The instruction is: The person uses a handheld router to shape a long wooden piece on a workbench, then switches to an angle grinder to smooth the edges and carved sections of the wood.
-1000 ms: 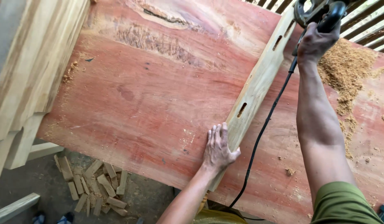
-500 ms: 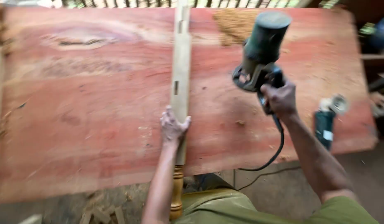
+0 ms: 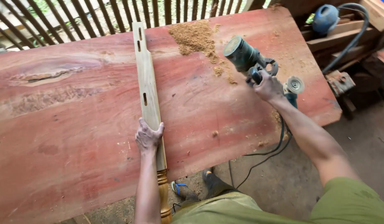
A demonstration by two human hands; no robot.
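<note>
Pressed flat, the left hand (image 3: 148, 136) lay open-palmed on the post (image 3: 148, 93), fingers spread across its near part, not closed round it. That post, a long pale wooden piece with slots cut in it, ran from the slab's (image 3: 76, 137) far edge down past its near edge, where a turned, varnished end hung over the ground. It lay left of the slab's middle, touching the reddish surface along its length. A sawdust heap (image 3: 196, 37) sat near the far edge, right of the post and well apart from it. Further right, the right hand (image 3: 267, 86) was closed round the handle of a green power tool (image 3: 245, 56), which rested tilted on the slab near the right edge. A grinder (image 3: 294, 86) lay just beside that hand, at the right edge. Black cord (image 3: 266, 154) hung below the near edge. Off the slab's far right corner sat a blue tool (image 3: 325, 17) on stacked timber.
</note>
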